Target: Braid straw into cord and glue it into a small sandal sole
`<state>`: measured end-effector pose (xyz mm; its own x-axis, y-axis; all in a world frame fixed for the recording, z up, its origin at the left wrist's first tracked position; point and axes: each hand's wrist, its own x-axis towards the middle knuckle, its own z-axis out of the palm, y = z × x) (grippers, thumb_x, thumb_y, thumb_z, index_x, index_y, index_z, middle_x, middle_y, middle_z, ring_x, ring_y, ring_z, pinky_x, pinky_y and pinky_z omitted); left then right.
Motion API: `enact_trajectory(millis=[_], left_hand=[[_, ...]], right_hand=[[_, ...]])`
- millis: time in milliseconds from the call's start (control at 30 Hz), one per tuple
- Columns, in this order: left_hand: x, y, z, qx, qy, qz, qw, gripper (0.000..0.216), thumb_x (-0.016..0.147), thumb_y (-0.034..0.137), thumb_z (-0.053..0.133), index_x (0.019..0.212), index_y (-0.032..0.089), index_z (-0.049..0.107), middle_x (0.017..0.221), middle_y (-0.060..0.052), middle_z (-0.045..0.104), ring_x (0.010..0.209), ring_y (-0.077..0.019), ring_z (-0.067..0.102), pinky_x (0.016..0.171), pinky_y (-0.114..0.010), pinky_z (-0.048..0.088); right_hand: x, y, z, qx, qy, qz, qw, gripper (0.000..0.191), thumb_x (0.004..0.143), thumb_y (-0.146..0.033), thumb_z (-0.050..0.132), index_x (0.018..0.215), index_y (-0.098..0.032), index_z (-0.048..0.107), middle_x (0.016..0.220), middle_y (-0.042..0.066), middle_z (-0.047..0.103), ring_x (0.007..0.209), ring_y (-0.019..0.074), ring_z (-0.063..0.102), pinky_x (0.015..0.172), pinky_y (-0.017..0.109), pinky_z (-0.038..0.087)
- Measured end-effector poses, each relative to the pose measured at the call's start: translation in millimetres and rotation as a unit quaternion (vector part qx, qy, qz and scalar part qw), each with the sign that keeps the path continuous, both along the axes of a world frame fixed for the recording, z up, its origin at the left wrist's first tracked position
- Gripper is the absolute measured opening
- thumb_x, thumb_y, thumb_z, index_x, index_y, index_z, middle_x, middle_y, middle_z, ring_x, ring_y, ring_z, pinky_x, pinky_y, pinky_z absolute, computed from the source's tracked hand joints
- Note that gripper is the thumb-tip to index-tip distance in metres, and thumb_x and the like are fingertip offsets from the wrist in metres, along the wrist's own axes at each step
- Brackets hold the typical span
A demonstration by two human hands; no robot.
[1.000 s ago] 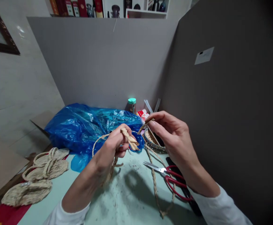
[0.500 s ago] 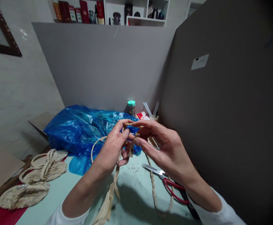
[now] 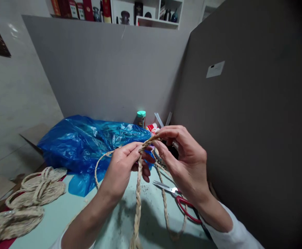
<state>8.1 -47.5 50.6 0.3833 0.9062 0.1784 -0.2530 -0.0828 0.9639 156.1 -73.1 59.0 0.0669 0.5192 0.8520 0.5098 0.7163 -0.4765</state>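
Note:
A tan braided straw cord (image 3: 138, 193) hangs from my fingers down toward the front of the table. My left hand (image 3: 126, 164) pinches it between thumb and forefinger, its other fingers loosely curled behind. To the right and slightly higher, my right hand (image 3: 184, 155) grips a short braided length between thumb and fingertips, stretched across from the left hand. More of the cord loops behind the left wrist and lies on the table on the right. Red-handled scissors (image 3: 183, 204) rest with blades apart below my right hand, over or beside that loop; I cannot tell which.
A crumpled blue plastic bag (image 3: 88, 145) fills the back left of the pale green table (image 3: 117, 221). Woven straw sandals (image 3: 39, 193) lie at the left on red cloth. A green-lidded jar (image 3: 141, 118) stands at the back. Grey panels (image 3: 106, 69) enclose the back and right.
My right hand has drawn a short length of cord taut to the right. The hanging braid has straightened below my left hand, and its loose straw end has dropped lower. The view has shifted slightly.

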Motion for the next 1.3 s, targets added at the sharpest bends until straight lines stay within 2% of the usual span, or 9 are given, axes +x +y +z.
enact_trajectory(millis=[100,200,300,500,733,833,1000,1167,1300], left_hand=[[-0.8,-1.4,-1.0,-0.001,-0.002,-0.018,1.000,0.023,0.091,0.029,0.054,0.099,0.011,0.068,0.073,-0.004,0.068,0.047,-0.0120,0.057,0.046,-0.025,0.051],[-1.9,-1.9,-2.3,0.003,0.006,-0.025,1.000,0.026,0.093,0.030,0.052,0.103,0.011,0.067,0.065,-0.003,0.067,0.045,-0.0121,0.055,0.044,-0.024,0.049],[-2.8,-2.1,-2.4,0.003,0.011,-0.031,0.999,0.029,0.094,0.030,0.049,0.109,0.011,0.066,0.053,0.000,0.062,0.043,-0.0130,0.055,0.045,-0.023,0.048],[-5.1,-3.8,-0.6,0.017,0.006,-0.038,0.999,0.032,0.095,0.033,0.046,0.108,0.012,0.066,0.052,-0.001,0.061,0.046,-0.0150,0.056,0.047,-0.025,0.048],[-1.3,-4.8,-0.4,0.073,0.109,0.019,0.991,0.031,0.096,0.036,0.050,0.110,0.013,0.065,0.049,0.003,0.061,0.041,-0.0131,0.055,0.047,-0.024,0.046],[1.1,-5.5,-1.9,0.112,0.154,0.061,0.980,0.031,0.097,0.034,0.046,0.111,0.014,0.065,0.048,0.005,0.059,0.041,-0.0124,0.054,0.047,-0.023,0.046],[4.2,-5.2,-4.7,0.191,0.219,0.078,0.954,0.028,0.099,0.029,0.039,0.107,0.016,0.064,0.051,0.006,0.056,0.045,-0.0123,0.056,0.050,-0.022,0.045],[3.9,-4.5,-4.8,0.270,0.307,0.082,0.909,0.025,0.099,0.023,0.037,0.092,0.018,0.060,0.053,0.004,0.057,0.049,-0.0141,0.056,0.054,-0.024,0.042],[1.3,-0.1,-8.7,0.327,0.349,0.104,0.872,0.024,0.099,0.019,0.034,0.096,0.019,0.057,0.058,0.003,0.057,0.054,-0.0162,0.055,0.058,-0.027,0.040]], right_hand=[[3.9,1.1,2.1,-0.017,0.008,0.022,1.000,0.005,0.089,-0.014,0.063,0.092,-0.018,0.064,0.105,0.006,0.064,0.101,0.0196,0.063,0.089,0.036,0.051],[6.0,0.8,3.7,-0.038,0.021,0.038,0.998,0.003,0.090,-0.014,0.062,0.091,-0.017,0.063,0.110,0.007,0.066,0.102,0.0196,0.065,0.090,0.036,0.053],[5.5,0.7,3.4,-0.052,0.023,0.049,0.997,0.004,0.090,-0.014,0.061,0.092,-0.017,0.063,0.107,0.007,0.069,0.102,0.0196,0.067,0.090,0.036,0.054],[4.3,2.5,-0.5,-0.069,0.023,0.061,0.995,0.010,0.091,-0.015,0.061,0.101,-0.017,0.065,0.100,0.005,0.070,0.088,0.0166,0.069,0.081,0.033,0.057],[3.1,4.4,-2.6,-0.066,0.034,0.071,0.995,0.010,0.091,-0.015,0.062,0.100,-0.016,0.067,0.098,0.005,0.070,0.087,0.0167,0.069,0.080,0.032,0.057],[2.4,6.0,-3.8,-0.062,0.037,0.074,0.995,0.010,0.090,-0.014,0.064,0.099,-0.018,0.066,0.095,0.003,0.069,0.085,0.0156,0.068,0.079,0.030,0.057],[6.6,7.1,-3.3,-0.044,0.034,0.095,0.994,0.030,0.090,-0.006,0.061,0.116,-0.021,0.065,0.106,0.003,0.070,0.096,0.0149,0.068,0.086,0.029,0.055],[11.5,6.4,0.0,-0.016,-0.020,0.066,0.997,0.018,0.091,-0.006,0.060,0.100,-0.016,0.073,0.099,0.006,0.071,0.089,0.0149,0.066,0.082,0.029,0.054],[10.9,9.3,-0.8,-0.007,-0.043,0.048,0.998,0.016,0.090,-0.005,0.062,0.096,-0.015,0.072,0.094,0.006,0.072,0.086,0.0152,0.066,0.080,0.029,0.054]])
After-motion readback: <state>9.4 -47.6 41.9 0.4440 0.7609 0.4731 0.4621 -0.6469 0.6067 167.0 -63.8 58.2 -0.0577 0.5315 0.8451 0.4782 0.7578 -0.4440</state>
